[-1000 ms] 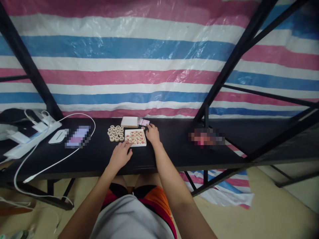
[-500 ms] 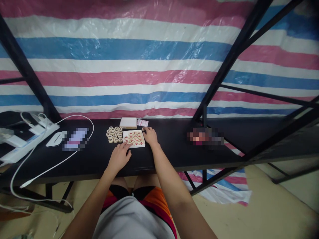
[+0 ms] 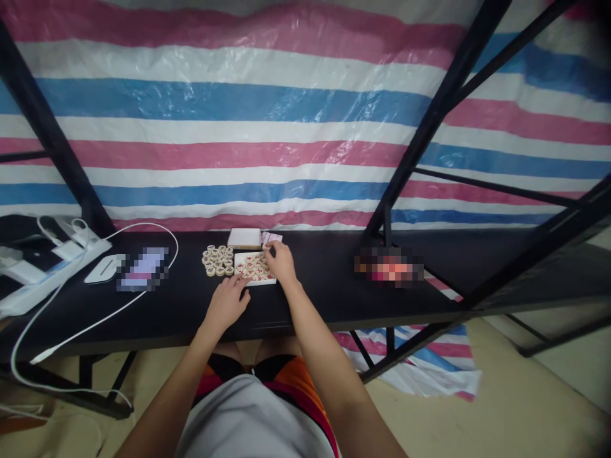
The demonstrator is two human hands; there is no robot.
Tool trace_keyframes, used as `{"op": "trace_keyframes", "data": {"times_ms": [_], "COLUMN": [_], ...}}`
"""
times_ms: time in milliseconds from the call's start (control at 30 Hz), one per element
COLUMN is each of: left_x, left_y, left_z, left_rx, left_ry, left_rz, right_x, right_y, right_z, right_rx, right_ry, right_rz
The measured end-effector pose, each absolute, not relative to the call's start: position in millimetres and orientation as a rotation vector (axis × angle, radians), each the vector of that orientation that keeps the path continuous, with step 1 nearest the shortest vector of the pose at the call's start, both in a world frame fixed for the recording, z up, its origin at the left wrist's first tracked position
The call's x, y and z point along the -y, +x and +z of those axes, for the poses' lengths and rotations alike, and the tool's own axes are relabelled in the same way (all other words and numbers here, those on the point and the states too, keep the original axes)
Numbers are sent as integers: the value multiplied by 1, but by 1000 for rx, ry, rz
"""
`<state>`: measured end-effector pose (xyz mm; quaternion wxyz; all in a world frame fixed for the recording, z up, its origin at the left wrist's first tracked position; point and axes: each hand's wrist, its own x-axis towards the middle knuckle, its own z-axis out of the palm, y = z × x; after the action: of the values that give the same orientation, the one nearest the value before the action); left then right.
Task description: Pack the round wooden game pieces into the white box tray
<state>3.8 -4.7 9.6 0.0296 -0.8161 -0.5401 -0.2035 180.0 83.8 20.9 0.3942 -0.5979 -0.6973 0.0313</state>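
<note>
A shallow white box (image 3: pixel 263 282) lies on the black table, with several round Chinese chess pieces (image 3: pixel 252 265) in it, their red characters facing up. My right hand (image 3: pixel 281 262) is over the box's far right corner and pinches a single Chinese chess piece (image 3: pixel 266 247) with thumb and fingertips. At the near left corner of the box, my left hand (image 3: pixel 228 300) rests with its fingers stretched out, the tips touching the edge or the pieces there. Left of the box stands a close group of pieces with dark characters (image 3: pixel 217 260).
Behind the box are a white lid (image 3: pixel 244 238) and a pink-and-white card (image 3: pixel 272 238). To the left lie a phone-like blurred object (image 3: pixel 143 268), a white cable (image 3: pixel 90 324) and a power strip (image 3: pixel 57 273). A blurred item (image 3: pixel 389 266) sits to the right, near the black frame (image 3: pixel 420 137).
My right hand has moved left from beside the box to over its far corner, carrying the chess piece up from the table. My left hand has stayed at the box.
</note>
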Motion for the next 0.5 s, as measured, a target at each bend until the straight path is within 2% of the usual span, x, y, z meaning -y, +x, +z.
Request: {"op": "trace_keyframes", "data": {"times_ms": [167, 500], "left_x": [5, 4], "left_y": [4, 4], "left_z": [10, 10], "left_rx": [1660, 1649], "left_ry": [-2523, -2511], "left_rz": [-616, -595], "right_x": [-74, -72], "right_y": [156, 151], "right_z": [26, 27], "right_rx": [2071, 2223], "right_ry": [-1297, -1247], "right_rz": [127, 81]}}
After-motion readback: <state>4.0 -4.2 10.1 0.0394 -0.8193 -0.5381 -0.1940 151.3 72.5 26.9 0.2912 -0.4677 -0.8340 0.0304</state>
